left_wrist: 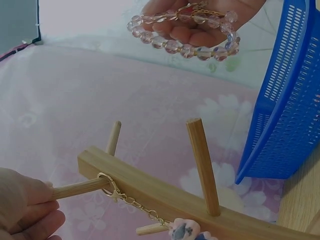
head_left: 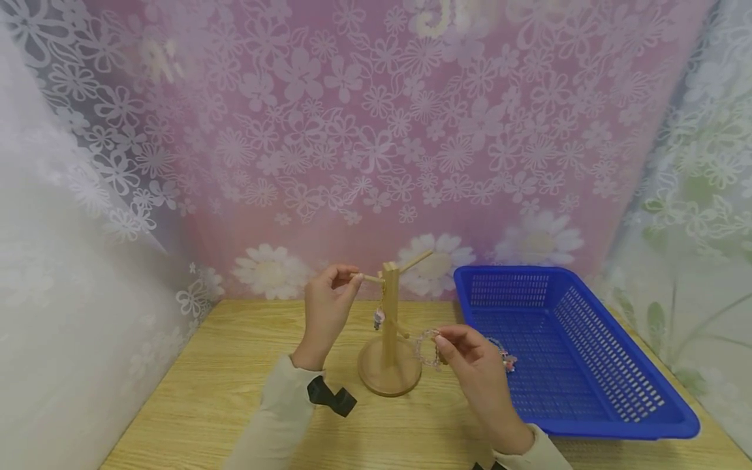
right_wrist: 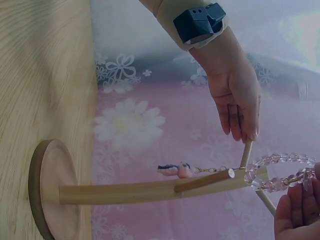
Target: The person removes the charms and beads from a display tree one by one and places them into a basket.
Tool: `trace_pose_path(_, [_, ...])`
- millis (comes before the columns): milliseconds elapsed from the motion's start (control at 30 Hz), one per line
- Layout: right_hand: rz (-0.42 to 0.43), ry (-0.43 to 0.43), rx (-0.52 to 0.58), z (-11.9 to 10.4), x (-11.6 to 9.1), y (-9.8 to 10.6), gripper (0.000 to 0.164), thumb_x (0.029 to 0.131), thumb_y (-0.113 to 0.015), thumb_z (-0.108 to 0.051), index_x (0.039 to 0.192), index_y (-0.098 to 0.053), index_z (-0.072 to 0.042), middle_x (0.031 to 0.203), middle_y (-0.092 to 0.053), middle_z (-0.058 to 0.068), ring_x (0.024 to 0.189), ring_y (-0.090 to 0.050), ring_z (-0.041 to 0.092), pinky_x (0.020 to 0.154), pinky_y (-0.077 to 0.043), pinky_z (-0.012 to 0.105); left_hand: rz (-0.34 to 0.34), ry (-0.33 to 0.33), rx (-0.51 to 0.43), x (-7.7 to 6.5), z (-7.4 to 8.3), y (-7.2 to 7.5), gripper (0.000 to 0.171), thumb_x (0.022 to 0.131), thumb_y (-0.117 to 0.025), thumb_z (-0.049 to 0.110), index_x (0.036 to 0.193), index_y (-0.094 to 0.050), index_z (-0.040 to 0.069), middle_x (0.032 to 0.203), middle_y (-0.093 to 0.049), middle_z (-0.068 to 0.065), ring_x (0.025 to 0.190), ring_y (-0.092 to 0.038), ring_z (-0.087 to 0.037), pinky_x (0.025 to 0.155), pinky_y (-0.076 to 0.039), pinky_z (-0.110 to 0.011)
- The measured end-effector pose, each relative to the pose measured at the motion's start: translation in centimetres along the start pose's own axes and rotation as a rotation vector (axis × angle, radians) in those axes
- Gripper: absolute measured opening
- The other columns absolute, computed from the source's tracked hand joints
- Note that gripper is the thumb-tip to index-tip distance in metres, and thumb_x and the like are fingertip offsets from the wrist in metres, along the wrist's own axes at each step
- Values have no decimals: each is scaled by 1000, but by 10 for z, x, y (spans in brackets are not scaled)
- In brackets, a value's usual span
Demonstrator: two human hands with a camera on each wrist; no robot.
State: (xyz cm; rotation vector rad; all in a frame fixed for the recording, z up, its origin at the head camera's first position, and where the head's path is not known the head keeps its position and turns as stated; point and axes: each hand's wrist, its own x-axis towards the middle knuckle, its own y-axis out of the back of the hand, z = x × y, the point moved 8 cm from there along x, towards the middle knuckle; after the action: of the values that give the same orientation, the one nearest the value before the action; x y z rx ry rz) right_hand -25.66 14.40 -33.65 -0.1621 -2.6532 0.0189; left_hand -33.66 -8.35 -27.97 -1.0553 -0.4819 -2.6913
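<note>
A pink floral backdrop [head_left: 376, 117] stands behind a wood-grain table [head_left: 194, 391]; a blue basket [head_left: 617, 429] sits at the right. The wooden stand [head_left: 390, 320] is upright on its round base.

With the left hand [head_left: 329, 300], we pinch the outer end of a peg [left_wrist: 80, 189] between thumb and fingers. With the right hand [head_left: 472, 372], we pinch the beaded bracelet [left_wrist: 171, 46] between thumb and fingertips; it hangs between the post and the basket, apart from the pegs in the left wrist view.

In our judgement, the step calls for a steady left pinch without sideways force, since a pull on the peg could tip the stand. We grip the bracelet near its gold chain, let the loop fall round, and hold the beads clear of the keychain [left_wrist: 185, 230], whose ring encircles the pinched peg close to the post.

The bracelet consists of clear and pale-pink round beads with small gold-toned parts between them. Part of the loop is hidden by our fingers.
</note>
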Motion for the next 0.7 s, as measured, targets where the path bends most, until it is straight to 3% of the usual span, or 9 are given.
trace_pose_path(333, [-3, 38, -86, -9, -2, 29, 11, 90, -61, 1, 99, -64, 6, 87, -68, -2, 70, -59, 8, 61, -50, 21, 39, -69, 74, -6, 9, -2, 13, 86, -71, 14, 92, -70, 3, 81, -70, -6, 77, -67, -18, 73, -53, -38])
trace_pose_path(467, [-19, -2, -131, -9, 2, 42, 16, 92, -60, -4, 104, -63, 6, 90, -68, -2, 73, -60, 9, 63, -51, 22, 55, -84, 101, -9, 12, -2, 12, 85, -71, 15, 91, -71, 4, 81, -71, -6, 76, -67, -18, 69, -53, -37])
trace_pose_path(700, [-26, -46, -304, -11, 8, 68, 22, 95, -58, -16, 108, -63, 1, 87, -65, -6, 73, -57, 11, 57, -48, 27, 69, -128, 148, -13, 19, -4, 11, 85, -71, 14, 91, -71, 5, 80, -71, -5, 73, -67, -16, 53, -50, -29])
